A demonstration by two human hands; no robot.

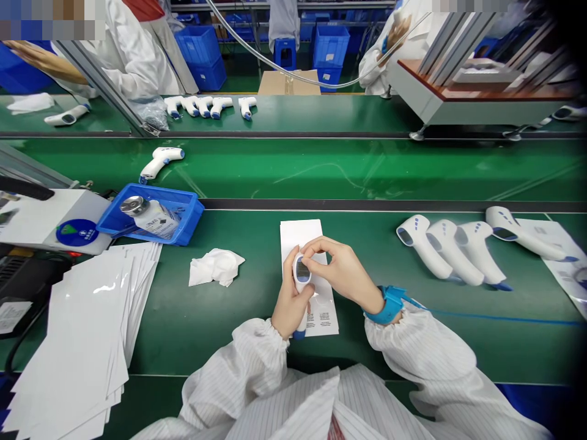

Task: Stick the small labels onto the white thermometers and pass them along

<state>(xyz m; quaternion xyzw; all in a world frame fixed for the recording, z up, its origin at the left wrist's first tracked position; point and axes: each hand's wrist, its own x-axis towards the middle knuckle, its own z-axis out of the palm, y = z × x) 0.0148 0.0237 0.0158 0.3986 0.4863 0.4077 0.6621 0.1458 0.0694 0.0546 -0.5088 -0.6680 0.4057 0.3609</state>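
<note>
My left hand (291,298) is wrapped round a white infrared thermometer (302,282), whose dark screen faces up and whose blue-tipped handle points toward me. At the screen's upper right, the thumb and fingertips of my right hand (337,267) are pinched together; whatever may be between them is too small to tell. A blue strap (389,304) with a cord circles my right wrist. Below the hands lies a white printed sheet (323,315). To the right, several more white thermometers (424,247) lie side by side on the green table.
On the left are a crumpled white tissue (215,267), a stack of white sheets (87,330) and a blue tray (190,223) holding a metal-capped bottle (156,219). One thermometer (161,162) lies on the green belt (321,168). Co-workers in white sleeves (142,58) are across it.
</note>
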